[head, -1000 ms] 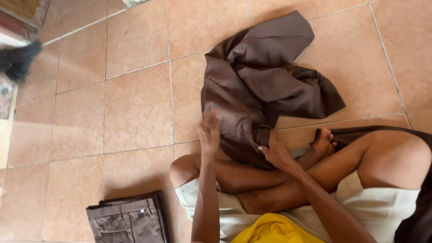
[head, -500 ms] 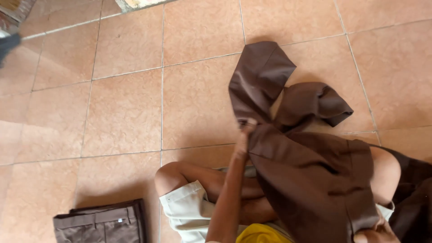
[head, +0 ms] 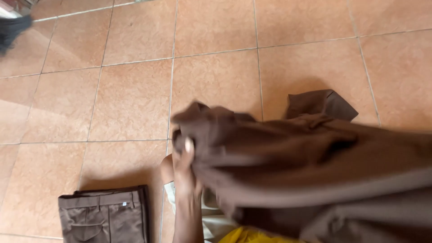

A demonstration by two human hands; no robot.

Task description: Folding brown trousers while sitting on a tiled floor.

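A large brown garment [head: 310, 166] is lifted off the floor and spread across my lap, blurred by motion. My left hand [head: 184, 164] grips its left edge, thumb up against the cloth. The garment covers my right hand, so that hand is out of sight. One corner of the cloth [head: 321, 102] still rests on the tiles behind. Under the garment I see a bare knee [head: 167, 167], pale shorts [head: 211, 222] and a bit of yellow shirt [head: 252, 236].
A folded pair of brown trousers [head: 105, 216] lies on the orange tiled floor [head: 130, 99] at my lower left. A dark blurred object [head: 13, 31] sits at the top left corner.
The brown garment has been pulled off the floor toward me and now stretches across my lap. My left hand moved down and left with its edge.
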